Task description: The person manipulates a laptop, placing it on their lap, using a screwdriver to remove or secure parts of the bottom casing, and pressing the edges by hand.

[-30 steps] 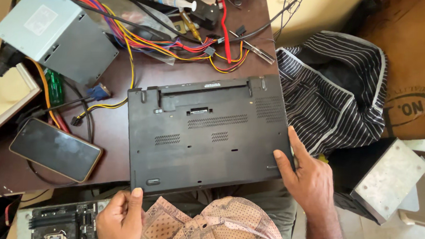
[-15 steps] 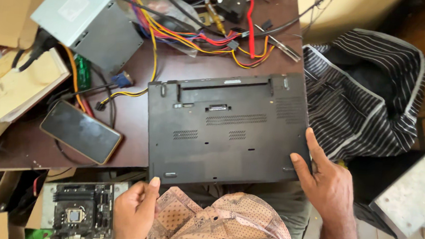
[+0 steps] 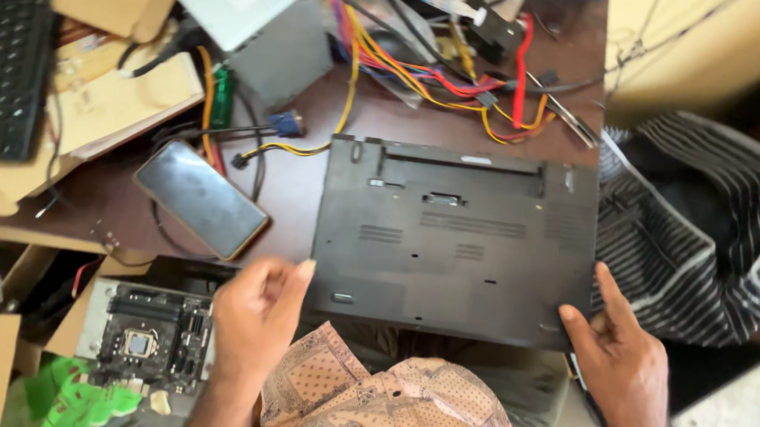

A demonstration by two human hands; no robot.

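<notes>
Laptop (image 3: 458,236) overhanging table edge, hand (image 3: 621,365) beneath

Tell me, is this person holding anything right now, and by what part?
The upside-down laptop, lying on the table: the right hand grips its near right corner, and the left hand touches its near left edge with the fingertips.

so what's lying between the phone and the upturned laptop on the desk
In the head view, only bare brown desk top separates the phone from the laptop; farther back, a yellow-wired cable crosses the gap.
</notes>
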